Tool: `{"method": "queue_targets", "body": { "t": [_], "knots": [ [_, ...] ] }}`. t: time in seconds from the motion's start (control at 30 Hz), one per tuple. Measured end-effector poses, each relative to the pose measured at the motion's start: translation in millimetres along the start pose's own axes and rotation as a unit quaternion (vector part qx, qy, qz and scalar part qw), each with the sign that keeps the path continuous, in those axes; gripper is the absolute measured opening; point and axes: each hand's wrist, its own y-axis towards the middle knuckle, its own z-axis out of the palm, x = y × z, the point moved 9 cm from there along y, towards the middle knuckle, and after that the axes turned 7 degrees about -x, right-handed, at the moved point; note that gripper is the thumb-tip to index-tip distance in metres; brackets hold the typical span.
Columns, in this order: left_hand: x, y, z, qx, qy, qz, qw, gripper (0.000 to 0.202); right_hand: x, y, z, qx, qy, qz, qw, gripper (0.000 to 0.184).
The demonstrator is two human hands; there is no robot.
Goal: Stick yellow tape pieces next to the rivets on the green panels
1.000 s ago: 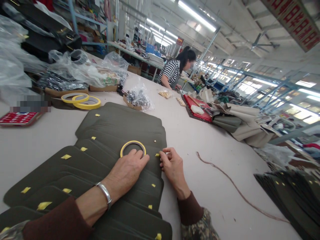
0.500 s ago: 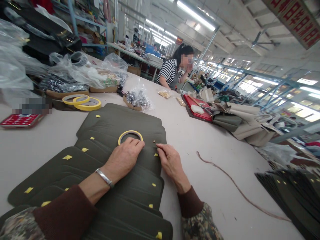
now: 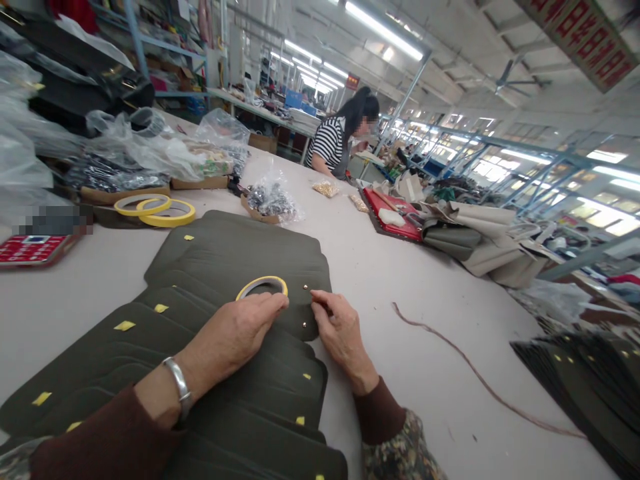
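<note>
The left hand [image 3: 233, 327], above the olive panel [image 3: 230, 243] on the desk [image 3: 445, 287], has its fingers closed on a yellow tape roll [image 3: 262, 279]. At the panel's right edge, beside its metal stud [image 3: 305, 287], the right hand [image 3: 343, 328] curls thumb and fingers close together; whether they pinch anything cannot be told.

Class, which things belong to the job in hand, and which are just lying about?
Seem part of the job:
- tape roll at left hand
- dark green panels
- tape pieces
- metal studs

Seem just lying about:
- brown cord
- red-keyed device
- plastic bags
</note>
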Motion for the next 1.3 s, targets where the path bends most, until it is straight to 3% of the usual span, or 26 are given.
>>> {"method": "queue_targets", "body": {
  "t": [0.13, 0.3, 0.47, 0.63, 0.7, 0.8, 0.9, 0.97, 1.03, 1.1, 1.2, 1.3],
  "knots": [
    [-5.7, -0.7, -5.8, -0.034, -0.039, 0.029, 0.998, 0.033, 22.6, -4.7, 2.0, 0.037, 0.102, -0.009, 0.994, 0.018],
    [-10.9, -3.0, -2.0, -0.031, -0.011, 0.032, 0.999, 0.039, 46.3, -8.5, 7.3, 0.060, 0.090, -0.091, 0.990, 0.017],
    [-13.9, -5.0, 2.9, -0.007, 0.009, 0.025, 1.000, 0.029, 54.0, -11.4, 10.3, 0.040, 0.045, -0.152, 0.986, 0.016],
    [-12.9, -1.2, 1.1, 0.001, 0.010, -0.002, 1.000, 0.018, 60.9, -18.6, 5.4, -0.021, -0.021, -0.197, 0.980, 0.016],
    [-15.9, 0.5, -2.3, -0.012, 0.005, 0.005, 1.000, 0.019, 58.3, -18.4, 4.5, -0.028, -0.017, -0.159, 0.987, 0.014],
    [-25.2, 0.5, -8.6, -0.044, 0.016, 0.028, 0.999, 0.020, 32.2, -14.6, 9.0, 0.001, 0.068, 0.029, 0.997, 0.010],
    [-40.3, -2.3, -10.5, -0.060, 0.016, 0.063, 0.996, 0.021, -6.4, -21.3, 17.8, 0.024, 0.199, 0.262, 0.944, 0.010],
    [-45.2, -3.5, -7.0, -0.047, 0.021, 0.067, 0.996, 0.019, -25.5, -27.2, 20.9, 0.041, 0.239, 0.352, 0.904, 0.014],
    [-41.4, -3.1, 0.4, -0.012, 0.046, 0.043, 0.998, 0.015, -38.3, -31.7, 21.8, 0.078, 0.226, 0.390, 0.889, 0.018],
    [-33.5, -2.3, 9.2, 0.035, 0.083, 0.013, 0.996, 0.015, -45.6, -35.2, 20.8, 0.111, 0.193, 0.394, 0.892, 0.021],
    [-26.9, -1.8, 20.2, 0.097, 0.117, -0.003, 0.988, 0.017, -46.0, -36.9, 18.2, 0.121, 0.151, 0.366, 0.910, 0.020],
    [-26.8, -1.2, 24.7, 0.122, 0.121, -0.005, 0.985, 0.019, -36.1, -34.3, 19.7, 0.135, 0.095, 0.305, 0.938, 0.016]
  ]
}}
